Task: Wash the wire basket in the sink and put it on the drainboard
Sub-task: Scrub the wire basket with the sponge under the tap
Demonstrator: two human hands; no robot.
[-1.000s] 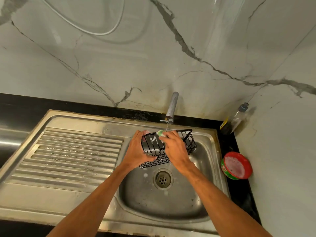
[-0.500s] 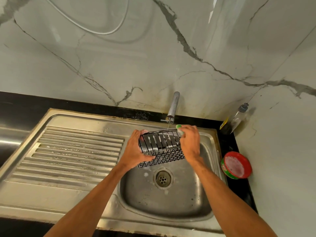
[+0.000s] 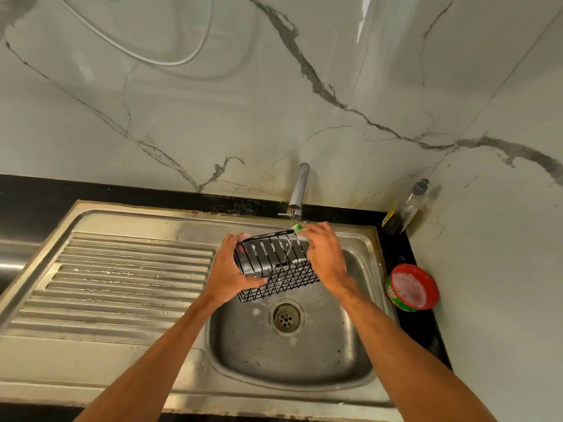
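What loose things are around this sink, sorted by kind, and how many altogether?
Wire basket: 1
Green scrubber: 1
Clear bottle: 1
Red soap tub: 1
Total: 4

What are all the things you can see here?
basket: one, black wire, held over the sink bowl
sponge: one, green, at the basket's top right corner
sink: one, steel, drain in the middle
drainboard: one, steel, ridged, left of the bowl
tap: one, silver, behind the basket
tub: one, red and green, on the counter to the right
bottle: one, clear with a grey cap, in the right corner
hose: one, white, on the wall
left hand: holding the basket's left end
right hand: holding the sponge at the basket
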